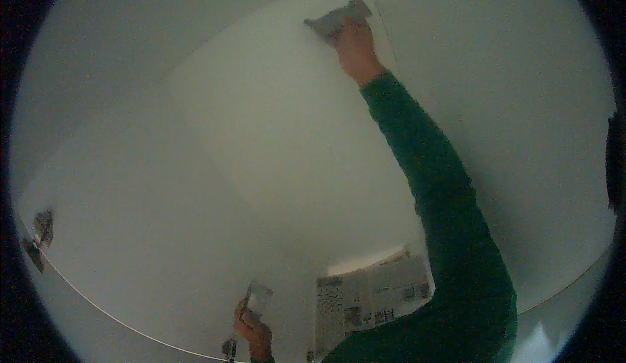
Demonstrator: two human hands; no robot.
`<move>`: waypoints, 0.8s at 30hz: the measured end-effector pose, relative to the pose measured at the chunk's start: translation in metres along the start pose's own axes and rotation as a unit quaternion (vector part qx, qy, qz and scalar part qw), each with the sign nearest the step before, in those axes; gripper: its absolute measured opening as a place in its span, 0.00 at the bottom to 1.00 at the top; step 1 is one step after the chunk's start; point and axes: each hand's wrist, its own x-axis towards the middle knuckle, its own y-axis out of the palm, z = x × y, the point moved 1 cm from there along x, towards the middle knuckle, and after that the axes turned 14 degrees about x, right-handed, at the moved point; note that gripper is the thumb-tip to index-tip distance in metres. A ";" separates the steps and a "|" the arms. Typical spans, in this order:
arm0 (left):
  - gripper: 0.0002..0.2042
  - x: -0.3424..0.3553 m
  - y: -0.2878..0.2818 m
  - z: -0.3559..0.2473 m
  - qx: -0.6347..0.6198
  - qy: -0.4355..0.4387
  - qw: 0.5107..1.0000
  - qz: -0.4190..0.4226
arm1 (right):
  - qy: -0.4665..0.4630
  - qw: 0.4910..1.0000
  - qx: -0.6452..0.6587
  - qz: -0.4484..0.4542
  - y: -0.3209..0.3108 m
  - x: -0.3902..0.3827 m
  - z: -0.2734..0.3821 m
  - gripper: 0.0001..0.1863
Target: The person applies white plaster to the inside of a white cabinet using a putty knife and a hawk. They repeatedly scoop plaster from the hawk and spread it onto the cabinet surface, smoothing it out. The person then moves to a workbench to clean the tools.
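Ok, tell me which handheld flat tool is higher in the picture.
The wide grey tool in the right hand, near the top; the paler tool is far lower, in the left hand.
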 end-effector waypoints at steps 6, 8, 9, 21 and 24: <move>0.28 -0.012 -0.018 0.057 0.025 -0.061 0.997 0.032 | -0.192 0.865 -0.444 0.132 0.057 0.048 -0.030 0.17; 0.27 -0.012 -0.019 0.070 -0.001 -0.040 0.999 0.016 | -0.171 0.842 -0.487 0.156 0.066 0.057 -0.038 0.20; 0.27 -0.009 -0.020 0.073 -0.012 -0.031 0.999 0.008 | -0.115 0.805 -0.550 0.193 0.073 0.062 -0.041 0.19; 0.26 -0.058 -0.062 0.064 -0.001 -0.230 0.963 0.138 | -0.120 0.795 -0.572 0.161 0.045 0.151 0.051 0.19; 0.27 -0.057 -0.071 0.045 -0.018 -0.281 0.948 0.145 | -0.148 0.811 -0.549 0.136 0.047 0.138 0.035 0.21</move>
